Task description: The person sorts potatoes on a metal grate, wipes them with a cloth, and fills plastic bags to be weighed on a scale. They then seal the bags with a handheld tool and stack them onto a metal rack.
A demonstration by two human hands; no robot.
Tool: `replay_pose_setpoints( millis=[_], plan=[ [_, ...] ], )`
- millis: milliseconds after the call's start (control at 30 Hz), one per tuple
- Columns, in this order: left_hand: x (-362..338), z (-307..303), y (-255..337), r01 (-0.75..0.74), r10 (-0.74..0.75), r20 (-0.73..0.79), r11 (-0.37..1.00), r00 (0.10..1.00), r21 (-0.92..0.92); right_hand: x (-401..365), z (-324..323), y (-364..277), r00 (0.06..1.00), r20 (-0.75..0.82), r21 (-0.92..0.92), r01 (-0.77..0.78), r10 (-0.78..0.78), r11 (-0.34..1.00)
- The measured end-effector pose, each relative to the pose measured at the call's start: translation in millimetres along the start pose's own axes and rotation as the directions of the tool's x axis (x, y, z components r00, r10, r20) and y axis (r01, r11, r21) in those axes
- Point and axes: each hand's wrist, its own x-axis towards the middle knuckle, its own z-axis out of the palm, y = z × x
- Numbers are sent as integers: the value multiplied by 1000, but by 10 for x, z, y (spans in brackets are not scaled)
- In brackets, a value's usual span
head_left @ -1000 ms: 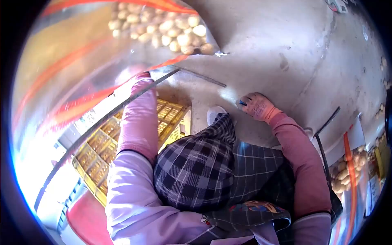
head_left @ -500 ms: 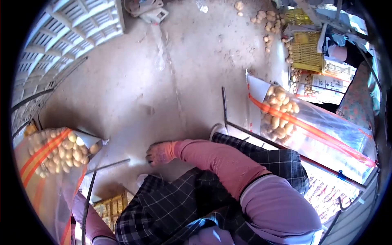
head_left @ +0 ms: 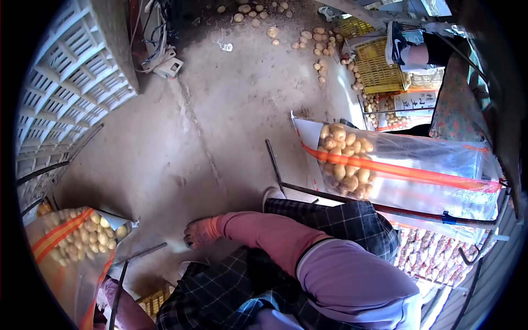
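My right hand (head_left: 201, 233), in an orange-pink glove with dark fingertips, reaches left over the floor. Its fingers bend slightly downward and look apart, with nothing visible in them. Nearest to it are my checked apron (head_left: 231, 286) and a metal bar (head_left: 144, 253). At the lower left, a clear bag of potatoes (head_left: 82, 236) with orange stripes hangs in front of my left sleeve (head_left: 125, 302). My left hand is hidden by that bag. On the right, another clear, orange-striped bag (head_left: 418, 165) lies along a metal frame, with potatoes gathered at its far end.
White slatted crates (head_left: 71, 71) stand at the left. Loose potatoes (head_left: 322, 41) lie on the concrete floor at the back. Yellow crates (head_left: 379, 65) and another person's leg (head_left: 416, 54) are at the upper right. A patterned printed sheet (head_left: 426, 256) shows at the lower right.
The view has shifted, so the right-hand bag appears farther left and more loose potatoes show at the back. My right hand sits slightly lower and farther left in the picture.
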Motion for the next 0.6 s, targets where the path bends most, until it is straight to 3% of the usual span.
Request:
replay_pose_setpoints(
  millis=[133, 167, 200, 233, 300, 333, 400, 433, 467, 500, 533, 567, 600],
  plan=[
    [-184, 184, 87, -84, 86, -13, 991, 996, 109, 26, -65, -12, 999, 22, 11, -37, 37, 999],
    [-304, 196, 173, -128, 129, -177, 992, 976, 19, 54, -83, -7, 997, 53, 31, -59, 57, 998],
    [-1031, -623, 772, 206, -261, -161, 933, 952, -295, 82, -113, 0, 993, 83, 49, -82, 78, 995],
    [-1229, -952, 1004, 361, -374, 20, 880, 927, -308, 112, -131, 17, 994, 80, 36, -73, 70, 997],
    [-1195, -579, 932, 324, -345, 48, 811, 937, -487, 194, -208, 74, 984, 138, 207, -142, 115, 968],
    [-1167, -455, 889, 314, -345, 45, 784, 937, -536, 284, -256, 131, 986, 139, 197, -121, 95, 973],
    [-1239, -432, 896, 274, -275, 69, 836, 959, -476, 452, -470, 255, 818, 395, 314, -548, 418, 775],
    [-1280, -376, 873, 218, -184, 123, 886, 975, -408, 496, -709, 282, 825, 393, 309, -535, 406, 787],
    [-1315, -426, 906, 142, -86, 176, 931, 981, -337, 545, -1068, 339, 800, 431, 183, -531, 417, 828],
    [-1384, -423, 928, 27, 32, 237, 969, 971, -244, 588, -1365, 364, 774, 460, 48, -511, 436, 858],
    [-1407, -411, 915, -185, 215, 326, 975, 921, -123, 600, -1576, 358, 784, 447, 20, -490, 430, 871],
    [-1415, -376, 904, -491, 453, 449, 870, 770, -37, 602, -1791, 368, 761, 394, 14, -565, 515, 825],
    [-1413, -320, 944, -753, 647, 564, 655, 512, -67, 603, -1985, 378, 729, 339, 17, -637, 595, 771]
  ],
)
